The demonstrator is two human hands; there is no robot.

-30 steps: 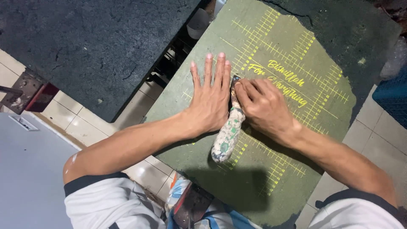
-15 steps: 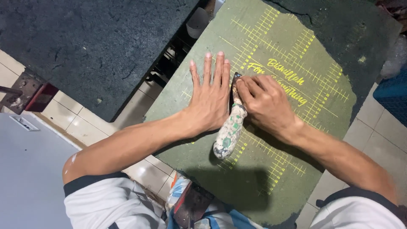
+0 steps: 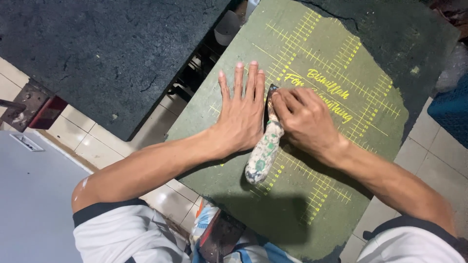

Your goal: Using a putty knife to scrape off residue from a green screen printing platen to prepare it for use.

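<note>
My left hand (image 3: pixel 242 115) lies flat, fingers together, pressing on a green board (image 3: pixel 312 195) marked with a yellow grid and yellow lettering. My right hand (image 3: pixel 304 119) grips a scraper (image 3: pixel 263 151) with a paint-stained handle. Its dark blade tip touches the board right beside my left fingers. The handle sticks out toward me between the two hands.
A second, dark speckled board (image 3: pixel 97 48) lies at the upper left, with a gap of machine parts (image 3: pixel 204 58) between the boards. Tiled floor (image 3: pixel 87 141) shows below. A grey surface (image 3: pixel 24 204) is at the left, a blue crate (image 3: pixel 451 109) at the right edge.
The two hands and the scraper stay almost in place; the scraper shifts only slightly against the board.
</note>
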